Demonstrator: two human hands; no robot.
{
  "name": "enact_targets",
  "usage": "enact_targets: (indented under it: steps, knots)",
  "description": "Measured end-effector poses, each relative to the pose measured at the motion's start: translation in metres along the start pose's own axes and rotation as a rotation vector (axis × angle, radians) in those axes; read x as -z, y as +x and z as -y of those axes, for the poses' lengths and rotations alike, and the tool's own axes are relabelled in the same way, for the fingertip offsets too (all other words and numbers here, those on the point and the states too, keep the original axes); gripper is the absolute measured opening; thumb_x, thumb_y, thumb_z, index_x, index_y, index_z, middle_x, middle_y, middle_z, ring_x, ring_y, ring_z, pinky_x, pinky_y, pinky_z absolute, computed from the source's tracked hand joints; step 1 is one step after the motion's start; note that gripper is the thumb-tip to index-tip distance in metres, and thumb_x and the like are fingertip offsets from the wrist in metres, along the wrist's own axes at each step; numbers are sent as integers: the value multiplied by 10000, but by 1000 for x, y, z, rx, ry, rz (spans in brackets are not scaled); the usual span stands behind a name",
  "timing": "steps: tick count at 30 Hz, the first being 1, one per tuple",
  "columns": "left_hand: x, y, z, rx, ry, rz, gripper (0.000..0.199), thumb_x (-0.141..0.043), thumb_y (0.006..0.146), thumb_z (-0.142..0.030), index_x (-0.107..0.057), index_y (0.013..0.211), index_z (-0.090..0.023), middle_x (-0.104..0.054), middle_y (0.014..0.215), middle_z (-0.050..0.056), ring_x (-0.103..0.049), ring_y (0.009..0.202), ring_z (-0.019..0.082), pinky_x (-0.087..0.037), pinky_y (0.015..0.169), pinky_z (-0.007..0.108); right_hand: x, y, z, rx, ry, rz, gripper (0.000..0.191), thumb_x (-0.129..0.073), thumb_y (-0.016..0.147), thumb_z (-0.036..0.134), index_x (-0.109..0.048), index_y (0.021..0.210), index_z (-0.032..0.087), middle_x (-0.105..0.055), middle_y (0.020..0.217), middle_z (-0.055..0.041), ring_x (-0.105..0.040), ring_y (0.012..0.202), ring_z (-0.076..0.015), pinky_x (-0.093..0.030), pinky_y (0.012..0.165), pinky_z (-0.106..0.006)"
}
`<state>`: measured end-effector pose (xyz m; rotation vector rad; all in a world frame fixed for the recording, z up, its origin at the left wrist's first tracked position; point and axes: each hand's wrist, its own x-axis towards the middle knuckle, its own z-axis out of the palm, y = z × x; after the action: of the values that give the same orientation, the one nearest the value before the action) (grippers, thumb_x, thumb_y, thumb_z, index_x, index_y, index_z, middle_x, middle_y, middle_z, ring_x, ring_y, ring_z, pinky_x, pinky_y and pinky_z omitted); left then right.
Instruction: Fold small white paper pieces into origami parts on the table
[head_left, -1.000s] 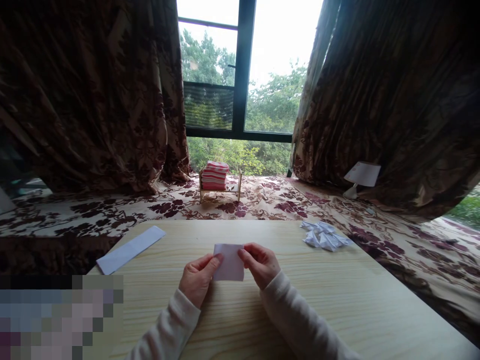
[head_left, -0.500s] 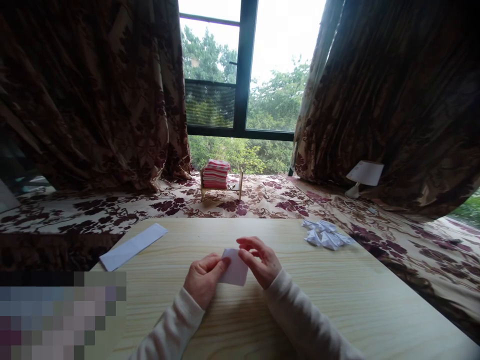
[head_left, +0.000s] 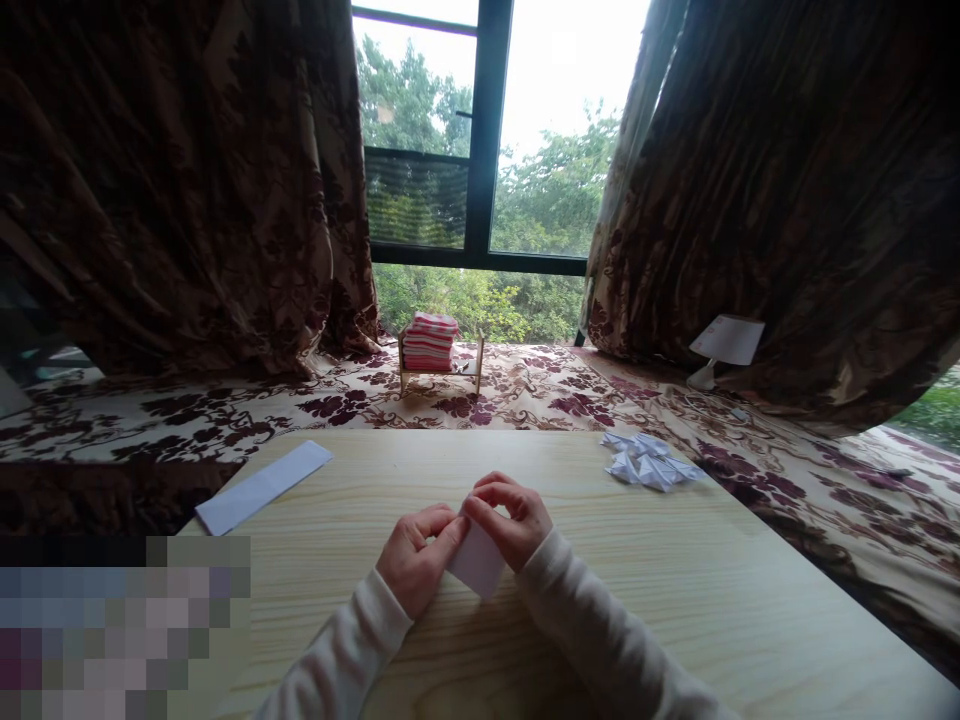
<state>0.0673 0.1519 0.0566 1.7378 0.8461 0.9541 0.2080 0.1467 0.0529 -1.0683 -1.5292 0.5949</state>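
A small white piece of paper (head_left: 478, 562) is held between my two hands, a little above the near middle of the wooden table (head_left: 360, 470). My left hand (head_left: 420, 552) is closed on its left edge, thumb on top. With thumb and fingers pinched, my right hand (head_left: 514, 518) grips the paper's upper corner, close to the left thumb. The paper is tilted, one corner pointing down towards me. Part of its upper edge is hidden by my fingers.
A long folded white paper strip (head_left: 264, 487) lies at the table's left edge. Several folded white paper pieces (head_left: 649, 462) are piled at the far right. Beyond the table, a small wooden rack (head_left: 465, 372) holds red-striped cloths (head_left: 430, 343); a white lamp (head_left: 726, 340) stands farther right.
My right hand has come left and pinched the paper's top corner beside my left thumb. The paper has turned so that a corner points downward.
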Motion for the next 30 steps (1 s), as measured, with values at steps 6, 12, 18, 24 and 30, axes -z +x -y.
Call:
enact_targets:
  steps: [6,12,18,24,30]
  knots:
    - [9,-3,1,29,78,-70,264,-518,729,-294,-637,534,-161,-507,528,2,-479,578,140,-357,560,232,25,13,-20,-201,187,-303,196,-622,675,348,-652,618,164,-560,712,-19,-502,592,-123,-393,505,-230]
    - [10,-1,1,-11,145,-201,219,-493,737,-311,-643,658,-172,-574,659,18,-501,673,158,-376,660,252,18,8,-22,-194,241,-228,232,-654,629,376,-642,565,153,-548,686,-17,-484,545,-105,-359,448,-211]
    - [6,-1,3,-34,213,-152,174,-524,701,-261,-609,583,-165,-515,576,1,-473,609,143,-365,616,253,-4,0,-17,-238,244,-39,200,-649,634,335,-626,582,143,-552,607,-1,-470,519,-90,-350,453,-198]
    - [5,-4,0,-17,209,-97,174,-520,682,-242,-518,527,-164,-472,553,-13,-447,592,134,-354,597,253,0,-4,-19,-328,277,129,207,-671,591,328,-631,618,128,-527,472,33,-410,424,-67,-317,423,-194]
    - [3,-5,-4,38,137,-74,185,-538,669,-265,-492,521,-164,-441,504,-36,-410,534,111,-328,534,237,1,0,-26,-372,264,34,280,-702,518,398,-649,555,126,-525,428,17,-410,403,-73,-283,391,-199]
